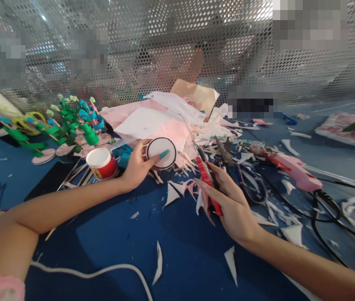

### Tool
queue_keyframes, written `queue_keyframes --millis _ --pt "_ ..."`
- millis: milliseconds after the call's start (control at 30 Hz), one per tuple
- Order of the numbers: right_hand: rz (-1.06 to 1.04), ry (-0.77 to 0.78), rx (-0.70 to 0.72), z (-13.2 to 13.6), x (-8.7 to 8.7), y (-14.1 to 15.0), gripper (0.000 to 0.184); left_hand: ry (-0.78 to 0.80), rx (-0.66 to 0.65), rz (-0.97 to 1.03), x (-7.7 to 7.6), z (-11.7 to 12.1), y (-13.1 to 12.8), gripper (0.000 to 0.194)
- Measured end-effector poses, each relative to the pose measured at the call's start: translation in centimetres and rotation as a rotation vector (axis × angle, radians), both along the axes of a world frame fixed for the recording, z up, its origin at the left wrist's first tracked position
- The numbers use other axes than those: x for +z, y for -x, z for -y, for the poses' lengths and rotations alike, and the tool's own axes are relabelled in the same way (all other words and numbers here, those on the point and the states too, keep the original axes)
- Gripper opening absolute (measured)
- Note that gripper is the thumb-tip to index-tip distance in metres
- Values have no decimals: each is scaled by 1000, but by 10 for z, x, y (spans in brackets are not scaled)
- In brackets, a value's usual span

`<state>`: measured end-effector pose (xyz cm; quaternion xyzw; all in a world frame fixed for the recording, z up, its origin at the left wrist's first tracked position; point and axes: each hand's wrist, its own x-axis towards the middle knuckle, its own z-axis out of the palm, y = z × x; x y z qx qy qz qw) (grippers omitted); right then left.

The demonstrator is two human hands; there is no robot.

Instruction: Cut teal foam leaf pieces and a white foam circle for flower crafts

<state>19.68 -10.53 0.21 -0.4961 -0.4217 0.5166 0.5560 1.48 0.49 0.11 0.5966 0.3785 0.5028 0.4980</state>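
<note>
My left hand (139,163) pinches a round white disc (157,149) with a dark rim, its thumb lying across the face. In my right hand (232,196) is a red-handled tool (208,180) with a narrow metal tip pointing up and away; its exact kind is not clear. The two hands are apart, and the tool does not touch the disc. Just left of my left wrist stands a small red and white tub (102,164). Scissors with dark blue handles (252,184) lie beyond my right hand.
A pink glue gun (296,169) with a black cord lies right. Green paper spirals on sticks (70,121) stand in pink bases at left. Pink and white sheets (152,123) pile up behind, before a perforated metal panel (164,46). Offcuts and a white cable (102,271) lie nearer.
</note>
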Motion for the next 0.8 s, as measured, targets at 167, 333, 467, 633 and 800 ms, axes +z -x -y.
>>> queue_keyframes --millis 167,333,467,633,800 --pt "-10 -5 -4 0 -1 0 61 -75 -35 3 4 1 0 59" --pt "-11 -8 7 0 -1 0 62 -88 -13 25 4 1 0 49" --pt "-10 -10 -8 0 0 0 60 -15 28 41 2 -1 0 42" --pt "-15 30 -5 0 2 1 66 -62 26 87 -1 -3 1 49" --pt "-41 88 43 2 7 3 76 -212 26 67 -6 -6 2 46"
